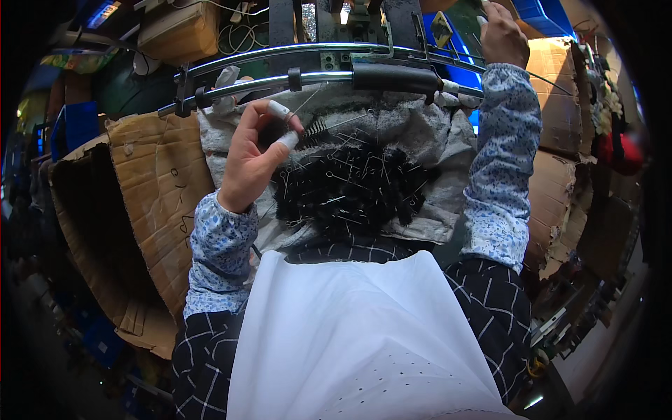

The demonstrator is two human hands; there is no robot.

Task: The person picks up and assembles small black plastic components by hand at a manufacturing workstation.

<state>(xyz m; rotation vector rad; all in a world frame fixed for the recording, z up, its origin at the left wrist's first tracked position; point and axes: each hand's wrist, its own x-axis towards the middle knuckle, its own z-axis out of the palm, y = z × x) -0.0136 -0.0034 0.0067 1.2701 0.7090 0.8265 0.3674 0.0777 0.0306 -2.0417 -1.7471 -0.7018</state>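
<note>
My left hand (250, 157), with white tape on its thumb and a finger, pinches a small wire brush. The brush (314, 131) has dark bristles and a thin wire stem pointing right. Below it, a heap of black-bristled wire brushes (350, 185) with looped ends lies on a grey cloth (441, 203) over my lap. My right hand (505, 36) is at the upper right, beside the machine and a blue bin. Its fingers are curled, the tips also taped white; what they hold, if anything, I cannot make out.
Two metal rails (325, 47) of a machine cross in front of me, with a black roller (395, 78) on the nearer one. Open cardboard boxes stand at the left (157, 189) and right (553, 203). A blue bin (546, 17) is at the far right.
</note>
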